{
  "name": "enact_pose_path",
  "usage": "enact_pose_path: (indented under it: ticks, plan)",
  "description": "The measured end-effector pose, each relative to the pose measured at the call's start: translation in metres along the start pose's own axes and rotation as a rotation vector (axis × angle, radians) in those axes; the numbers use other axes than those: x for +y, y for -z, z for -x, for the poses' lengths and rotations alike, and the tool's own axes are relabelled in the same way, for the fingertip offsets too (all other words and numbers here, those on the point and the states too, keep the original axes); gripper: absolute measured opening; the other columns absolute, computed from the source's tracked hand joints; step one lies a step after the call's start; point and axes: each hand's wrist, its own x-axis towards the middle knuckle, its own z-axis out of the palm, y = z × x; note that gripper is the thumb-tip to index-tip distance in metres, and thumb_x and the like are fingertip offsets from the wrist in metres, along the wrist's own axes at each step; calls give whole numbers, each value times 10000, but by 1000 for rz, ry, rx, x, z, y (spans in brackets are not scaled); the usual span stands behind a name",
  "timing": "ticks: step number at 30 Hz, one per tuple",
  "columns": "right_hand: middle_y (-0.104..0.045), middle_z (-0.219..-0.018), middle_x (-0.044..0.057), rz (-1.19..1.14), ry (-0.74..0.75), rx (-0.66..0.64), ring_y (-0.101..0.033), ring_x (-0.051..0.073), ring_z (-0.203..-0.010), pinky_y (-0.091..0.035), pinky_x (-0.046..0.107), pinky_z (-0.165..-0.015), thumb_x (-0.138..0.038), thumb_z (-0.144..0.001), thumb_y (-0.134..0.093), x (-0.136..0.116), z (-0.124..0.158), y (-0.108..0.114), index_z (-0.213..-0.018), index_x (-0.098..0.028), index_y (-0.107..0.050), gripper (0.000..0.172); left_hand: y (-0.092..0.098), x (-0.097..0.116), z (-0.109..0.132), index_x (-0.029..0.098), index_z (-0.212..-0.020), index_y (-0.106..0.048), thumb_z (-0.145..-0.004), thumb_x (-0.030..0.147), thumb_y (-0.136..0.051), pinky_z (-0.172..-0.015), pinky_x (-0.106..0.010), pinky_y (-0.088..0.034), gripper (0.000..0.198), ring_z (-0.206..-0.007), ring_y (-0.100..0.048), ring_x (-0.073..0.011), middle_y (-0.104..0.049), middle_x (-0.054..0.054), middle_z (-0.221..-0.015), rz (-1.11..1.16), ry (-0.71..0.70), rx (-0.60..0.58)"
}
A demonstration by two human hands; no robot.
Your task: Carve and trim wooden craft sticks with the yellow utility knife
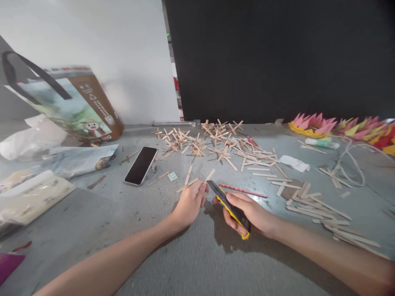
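Note:
My right hand (243, 211) is wrapped round a black and yellow utility knife (230, 204), tilted so that its tip points up and left. The tip is close to the fingers of my left hand (191, 201), which are closed on a wooden craft stick (211, 175). The stick's upper end sticks out above those fingers; its lower part is hidden. Just beyond my left hand lie crossed craft sticks (187, 176) on the grey table. A red patterned pencil (243, 190) rests behind my right hand.
Piles of crossed sticks (179, 139) lie at the back, with loose sticks (311, 205) at the right. A phone (141, 165), a paper bag (83, 107) and plastic packets (33, 193) are on the left. Paper crowns (313, 125), a glue stick (321, 143) and a white cable (345, 160) sit far right.

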Motion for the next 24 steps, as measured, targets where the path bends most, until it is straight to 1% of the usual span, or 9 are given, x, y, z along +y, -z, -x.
enact_pose_path:
  ticks: [4, 9, 15, 18, 21, 24]
  plan:
    - [-615, -571, -23, -62, -11, -1, -426, 89, -342, -413, 186, -350, -599, -1015, -487, 1, 0, -5, -1215, -146, -600, 508, -1, -3, 1, 213, -838, -544, -1074, 394, -362, -598, -260, -370, 348, -496, -466, -132, -486, 59, -525, -34, -21, 8]
    - [-582, -570, -40, -163, -16, -18, -366, 79, -334, -358, 162, -301, -525, -1045, -468, 4, -1, -6, -1247, -153, -591, 440, -1, -4, 1, 212, -840, -546, -1078, 390, -351, -599, -260, -368, 356, -485, -450, -129, -476, 62, -516, -46, -25, 9]
    - [-537, -564, -56, -279, -21, -79, -305, 63, -322, -342, 156, -315, -486, -1069, -437, 10, -3, -1, -1238, -157, -620, 412, -1, -2, 1, 216, -839, -539, -1071, 398, -357, -570, -261, -353, 346, -488, -449, -138, -466, 58, -512, -28, -12, 13]
    - [-521, -569, -60, -336, -29, -94, -267, 52, -329, -340, 146, -327, -449, -1063, -462, 10, -4, 4, -1217, -149, -637, 380, -1, -1, 2, 213, -843, -541, -1070, 391, -356, -572, -258, -356, 343, -496, -458, -140, -473, 55, -516, -30, -7, 13]
    - [-516, -583, -60, -384, -59, -103, -229, 40, -334, -304, 130, -319, -421, -1043, -498, 8, -5, 9, -1192, -140, -649, 352, 0, 1, 2, 207, -852, -556, -1067, 390, -360, -581, -255, -362, 344, -496, -462, -135, -481, 56, -521, -33, -9, 20]
    - [-522, -596, -60, -362, -70, -92, -243, 33, -324, -277, 129, -310, -425, -1036, -501, 6, -5, 9, -1216, -137, -641, 368, 0, 1, 1, 205, -864, -561, -1066, 415, -361, -593, -253, -371, 354, -493, -463, -130, -488, 60, -520, -24, -4, 24]
